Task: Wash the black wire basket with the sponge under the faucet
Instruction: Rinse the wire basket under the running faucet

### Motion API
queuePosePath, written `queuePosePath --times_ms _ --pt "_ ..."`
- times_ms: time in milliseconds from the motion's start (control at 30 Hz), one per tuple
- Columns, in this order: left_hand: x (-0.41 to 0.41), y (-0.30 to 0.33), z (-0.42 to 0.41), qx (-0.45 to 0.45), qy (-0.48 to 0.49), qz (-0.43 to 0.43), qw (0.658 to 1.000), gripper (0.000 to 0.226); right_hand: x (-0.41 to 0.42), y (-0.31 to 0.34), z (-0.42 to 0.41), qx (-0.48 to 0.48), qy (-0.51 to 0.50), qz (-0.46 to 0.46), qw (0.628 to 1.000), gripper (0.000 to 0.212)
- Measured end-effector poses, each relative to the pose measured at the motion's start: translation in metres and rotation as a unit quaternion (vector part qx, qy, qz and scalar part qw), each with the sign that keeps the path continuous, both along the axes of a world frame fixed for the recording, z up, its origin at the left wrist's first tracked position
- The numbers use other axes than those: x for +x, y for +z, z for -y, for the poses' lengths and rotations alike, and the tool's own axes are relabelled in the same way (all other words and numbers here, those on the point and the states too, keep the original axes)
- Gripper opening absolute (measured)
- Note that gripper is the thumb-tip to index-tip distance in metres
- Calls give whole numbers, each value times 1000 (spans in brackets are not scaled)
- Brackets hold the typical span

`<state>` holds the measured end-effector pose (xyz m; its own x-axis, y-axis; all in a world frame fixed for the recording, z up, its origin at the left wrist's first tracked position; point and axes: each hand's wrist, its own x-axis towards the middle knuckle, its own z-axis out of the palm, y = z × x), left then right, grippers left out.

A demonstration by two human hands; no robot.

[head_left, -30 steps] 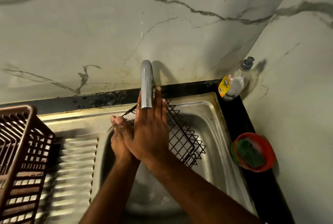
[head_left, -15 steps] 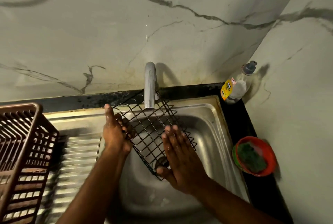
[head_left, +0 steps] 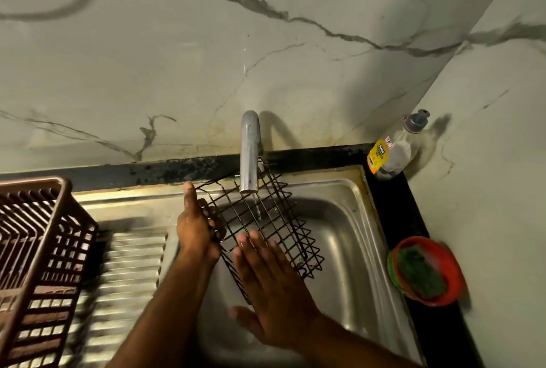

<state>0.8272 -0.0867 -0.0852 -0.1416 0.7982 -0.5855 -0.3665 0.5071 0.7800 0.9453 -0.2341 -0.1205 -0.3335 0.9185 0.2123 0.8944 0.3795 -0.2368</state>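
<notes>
The black wire basket (head_left: pixel 274 219) is tilted over the steel sink (head_left: pixel 351 231), right under the faucet (head_left: pixel 249 151), and a thin stream of water runs onto its grid. My left hand (head_left: pixel 198 225) grips the basket's left edge, fingers curled through the wires. My right hand (head_left: pixel 274 290) lies flat with fingers spread on the basket's near end and holds nothing. The green sponge (head_left: pixel 419 273) sits in a red bowl (head_left: pixel 452 276) on the black counter at the right, away from both hands.
A brown plastic crate (head_left: pixel 38 255) stands on the ribbed drainboard (head_left: pixel 124 287) at the left. A soap bottle (head_left: pixel 393 148) leans in the back right corner. Marble walls close in behind and on the right.
The basket has swung from standing on edge behind my hands to lying tilted under the faucet. My right hand slid down from the spout to the basket's near end.
</notes>
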Motion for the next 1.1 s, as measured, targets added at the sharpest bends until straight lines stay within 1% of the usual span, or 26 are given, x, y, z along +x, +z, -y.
queuePosePath --times_ms 67,133,233,300,333,367,400,433,467,500,533,567,600,633,667,700,733,767,800,867,900,933,1000,1067,1100 --pt "-1 -3 1 3 -19 -9 1000 56 8 -17 15 0 -5 -19 1000 80" --pt "2 -5 5 15 -26 -4 1000 56 16 -17 12 -11 -26 -40 999 73" --pt "8 -3 6 46 -29 3 998 60 28 -2 -10 -42 -121 -111 985 72" --pt "12 4 8 78 -51 0 996 61 37 14 -25 -41 -205 -204 956 71" --pt "13 8 10 92 -59 9 994 64 41 26 -32 -62 -258 -279 923 71" --pt "13 11 12 107 -70 19 992 67 48 35 -37 -105 -315 -375 865 72" --pt "12 15 17 117 -82 44 989 72 55 45 -40 -168 -367 -477 781 75" --pt "10 17 20 126 -102 61 985 80 63 51 -42 -245 -397 -569 678 81" --pt "7 17 24 127 -131 49 982 85 74 53 -42 -316 -400 -635 581 86" --pt "4 17 30 137 -166 -7 976 83 84 55 -40 -379 -388 -667 511 89" --pt "2 12 35 171 -197 -83 962 71 92 55 -38 -432 -374 -677 465 90" --pt "-2 8 41 219 -234 -176 931 49 97 53 -36 -469 -362 -676 438 88" --pt "-5 6 46 271 -250 -267 890 30 100 53 -32 -490 -354 -674 426 82" --pt "-6 7 51 321 -247 -288 868 23 102 55 -28 -499 -343 -675 421 73" --pt "-7 2 54 371 -260 -231 861 20 104 54 -23 -501 -331 -683 416 60" --pt "-6 -1 57 374 -321 -129 860 14 105 53 -18 -491 -321 -696 414 44" --pt "-4 6 60 349 -356 -62 864 12 106 51 -12 -472 -317 -708 419 30" --pt "-6 7 60 352 -354 -53 865 14 105 47 -6 -452 -317 -715 430 22" --pt "-7 10 61 349 -350 -64 867 16 103 43 0 -430 -319 -720 441 20" --pt "-11 14 72 344 -338 -96 871 16 94 37 10 -394 -299 -727 477 36" --pt "-12 15 79 329 -320 -93 883 17 88 37 16 -377 -288 -726 498 45" --pt "-13 12 85 297 -296 -72 905 22 83 35 21 -359 -283 -724 516 50" --pt "-16 11 92 209 -255 -58 942 46 77 31 30 -328 -301 -717 537 60" --pt "-18 4 95 109 -244 -80 960 69 74 27 37 -308 -318 -695 567 74" --pt "-21 1 95 59 -250 -89 962 73 73 24 40 -296 -319 -680 590 80"
